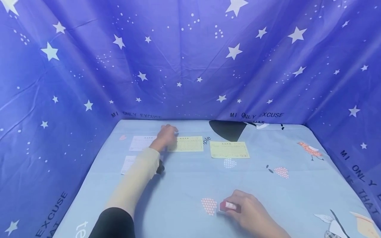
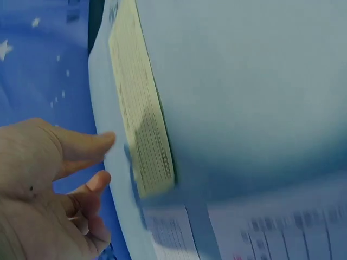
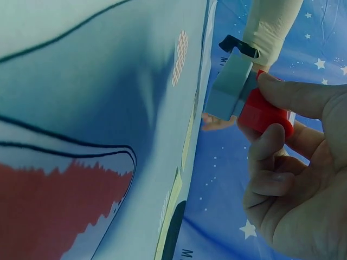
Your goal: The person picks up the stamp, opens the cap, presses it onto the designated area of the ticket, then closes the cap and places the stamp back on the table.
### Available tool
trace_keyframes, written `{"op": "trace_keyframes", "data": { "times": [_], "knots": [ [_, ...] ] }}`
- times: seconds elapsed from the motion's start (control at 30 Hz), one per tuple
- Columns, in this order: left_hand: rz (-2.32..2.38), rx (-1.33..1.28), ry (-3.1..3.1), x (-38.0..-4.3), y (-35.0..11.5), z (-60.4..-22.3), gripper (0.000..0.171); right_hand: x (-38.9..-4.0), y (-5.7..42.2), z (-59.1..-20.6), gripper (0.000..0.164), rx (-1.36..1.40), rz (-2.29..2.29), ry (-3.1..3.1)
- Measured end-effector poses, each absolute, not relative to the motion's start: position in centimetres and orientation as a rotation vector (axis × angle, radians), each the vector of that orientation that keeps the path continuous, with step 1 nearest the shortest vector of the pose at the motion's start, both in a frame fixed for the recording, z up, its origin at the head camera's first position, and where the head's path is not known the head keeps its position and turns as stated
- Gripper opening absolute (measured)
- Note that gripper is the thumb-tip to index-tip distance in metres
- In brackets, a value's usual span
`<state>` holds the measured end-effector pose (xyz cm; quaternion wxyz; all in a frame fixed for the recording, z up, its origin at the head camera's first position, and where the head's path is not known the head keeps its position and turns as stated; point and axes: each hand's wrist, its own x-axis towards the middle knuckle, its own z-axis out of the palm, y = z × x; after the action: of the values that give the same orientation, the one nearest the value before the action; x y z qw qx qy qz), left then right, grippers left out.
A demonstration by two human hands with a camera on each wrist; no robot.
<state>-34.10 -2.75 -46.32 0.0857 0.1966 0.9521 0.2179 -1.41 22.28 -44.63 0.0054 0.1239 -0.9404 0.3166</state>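
Over the far side of the sheet, my left hand point(image 1: 166, 136) hovers beside the left yellow form slip point(image 1: 190, 144). In the left wrist view its thumb and fingers point(image 2: 97, 142) are apart, loosely bent, with nothing between them, and a shadow falls on the slip. My right hand point(image 1: 250, 210), near the front, grips a red stamp point(image 1: 229, 206) between thumb and fingers. The right wrist view shows the stamp's red body point(image 3: 263, 111) with a translucent grey cap point(image 3: 230, 86) at its end, held above the sheet. The stamping face is hidden.
A second yellow slip point(image 1: 230, 150) lies to the right. Two white slips, one farther back point(image 1: 140, 144) and one nearer point(image 1: 128, 164), lie at the left, partly hidden by my left arm. A blue starry curtain point(image 1: 190, 59) rises behind the patterned light-blue sheet point(image 1: 184, 185).
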Motion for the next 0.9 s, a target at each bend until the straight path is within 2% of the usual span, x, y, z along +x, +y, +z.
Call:
{"op": "trace_keyframes", "data": {
  "times": [0.1,0.23,0.5,0.9],
  "knots": [
    [0.592,0.566,2.86,-34.5,-4.0,-46.4,0.053,-1.4,22.3,-44.6,0.025,0.37,0.98,-2.954],
    [0.551,0.573,2.878,-35.0,-5.0,-46.8,0.045,-1.4,22.4,-44.8,0.025,0.351,0.964,-2.962],
    [0.529,0.502,2.88,-35.4,-5.5,-48.0,0.045,-1.3,22.4,-45.1,0.024,0.356,0.959,-2.949],
    [0.692,0.557,2.847,-35.1,-5.6,-48.0,0.013,-1.4,22.4,-45.0,0.022,0.384,0.986,-2.947]
  ]
}}
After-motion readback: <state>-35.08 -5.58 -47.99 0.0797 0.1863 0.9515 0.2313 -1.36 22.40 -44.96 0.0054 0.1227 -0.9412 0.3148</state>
